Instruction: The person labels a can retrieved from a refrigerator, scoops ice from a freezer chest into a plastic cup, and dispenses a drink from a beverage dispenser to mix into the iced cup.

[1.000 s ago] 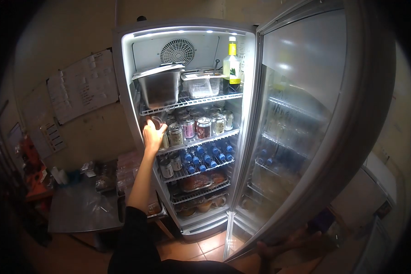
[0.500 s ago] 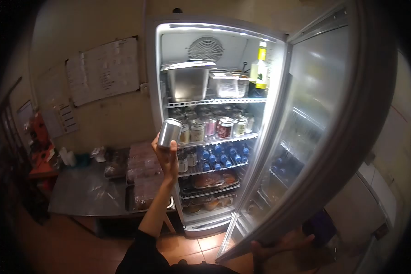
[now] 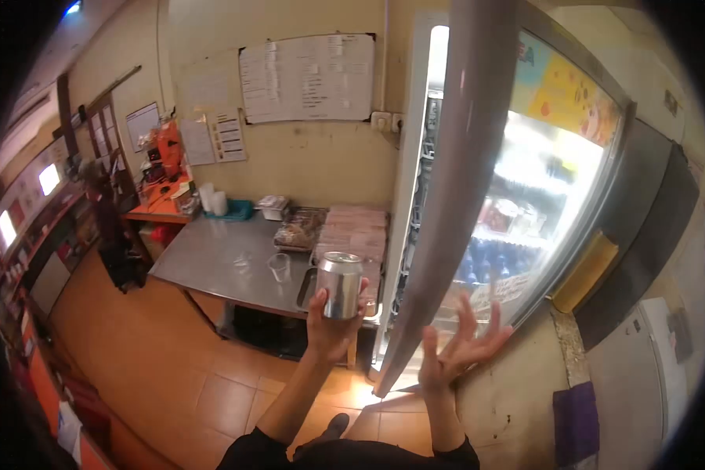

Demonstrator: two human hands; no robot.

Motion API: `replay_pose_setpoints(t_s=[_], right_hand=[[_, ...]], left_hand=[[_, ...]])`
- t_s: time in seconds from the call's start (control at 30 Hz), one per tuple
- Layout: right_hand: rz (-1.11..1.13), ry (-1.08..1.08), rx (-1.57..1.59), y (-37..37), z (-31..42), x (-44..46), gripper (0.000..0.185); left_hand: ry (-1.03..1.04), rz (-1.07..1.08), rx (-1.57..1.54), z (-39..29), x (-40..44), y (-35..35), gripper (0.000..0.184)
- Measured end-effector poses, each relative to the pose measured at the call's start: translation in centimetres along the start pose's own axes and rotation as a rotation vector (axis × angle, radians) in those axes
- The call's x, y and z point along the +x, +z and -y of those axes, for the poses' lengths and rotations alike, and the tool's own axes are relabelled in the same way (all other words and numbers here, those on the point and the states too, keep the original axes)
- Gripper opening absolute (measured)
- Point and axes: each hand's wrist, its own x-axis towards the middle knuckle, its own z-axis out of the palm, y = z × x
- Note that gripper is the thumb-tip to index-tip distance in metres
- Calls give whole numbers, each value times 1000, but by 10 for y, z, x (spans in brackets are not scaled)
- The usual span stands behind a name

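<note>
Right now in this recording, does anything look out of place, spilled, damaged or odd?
Nothing looks spilled. Mildly odd: the fridge door stands ajar, and what seems crumpled clear plastic lies loose on the metal table, like litter. The silver can in the left hand shows no obvious dent.

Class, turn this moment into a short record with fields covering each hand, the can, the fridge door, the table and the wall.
Left hand: left hand grips the silver can around its lower part
Right hand: right hand open, fingers spread, holding nothing
Can: upright, raised in front of the table
Fridge: door ajar
Table: metal table bearing a clear cup and stacked packages
Wall: whiteboard with writing
</note>
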Motion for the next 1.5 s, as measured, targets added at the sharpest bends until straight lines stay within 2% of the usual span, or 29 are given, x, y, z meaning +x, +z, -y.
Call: replay_pose_setpoints(t_s=[0.07,0.1,0.17,0.23,0.3,0.33,0.4,0.43,0.47,0.53,0.6,0.67,0.73,0.8,0.87,0.93,0.97,1.07,1.1,1.13,1.17,1.2,1.23,1.3,1.33,1.4,1.43,1.47,1.5], right_hand=[[88,3,229,23,8,-7,104],[144,7,238,29,14,-7,107],[256,16,255,40,26,-7,115],[301,-10,207,46,30,-9,116],[247,-50,265,52,29,-15,101],[242,-48,262,48,29,-15,101],[349,-89,130,36,30,-11,109],[336,-92,243,36,32,-7,89],[334,-84,235,32,31,-7,89],[353,-188,44,23,30,-5,65],[345,-234,-85,17,35,0,43],[317,-234,-46,18,36,3,60],[244,-191,61,23,39,4,91],[103,-319,24,26,30,-1,87],[138,-256,24,19,32,3,81],[175,-194,29,11,32,6,77],[125,-231,-77,6,31,9,69],[65,-212,-74,-21,23,23,86],[43,-203,-96,-30,22,27,92],[18,-204,-122,-37,21,30,110],[2,-205,-129,-39,19,29,110],[25,-200,-74,-40,14,28,110],[44,-198,-53,-42,12,29,109],[78,-185,-66,-44,11,29,109],[88,-176,-94,-44,12,27,109],[89,-129,-85,-40,18,25,107],[184,-153,-197,-35,20,26,106],[245,-161,-236,-33,20,25,98],[311,-166,-243,-29,17,19,91]], left_hand=[[67,-162,58,8,-16,5,53],[64,-170,63,9,-22,5,53],[-53,-125,237,14,-32,3,72],[-2,-116,346,24,-42,-1,70],[14,-156,518,29,-48,12,72],[8,-155,521,28,-49,7,72],[-78,111,572,25,-51,-2,75],[-66,122,519,30,-51,3,77],[-77,118,515,37,-51,4,77],[-30,15,501,47,-52,2,82],[-85,4,555,51,-56,6,88],[-138,-8,608,57,-57,6,94],[-98,-77,618,69,-58,2,96],[-71,-130,655,75,-61,10,96],[-61,-156,688,77,-57,16,96],[68,-12,729,78,-45,20,90],[65,-7,726,72,-35,24,90],[76,139,599,45,-8,29,81],[151,38,543,41,-2,22,76],[222,-63,495,36,3,15,73],[292,-156,451,32,9,12,71],[177,-41,485,54,-5,12,71],[56,-74,440,66,-14,13,71],[-11,-241,319,72,-8,10,71],[34,-327,290,60,2,1,68],[11,-238,276,68,-1,-11,66],[22,-193,391,83,-9,-1,63],[29,-155,500,98,-21,9,60],[2,-80,449,108,-25,-11,54]])
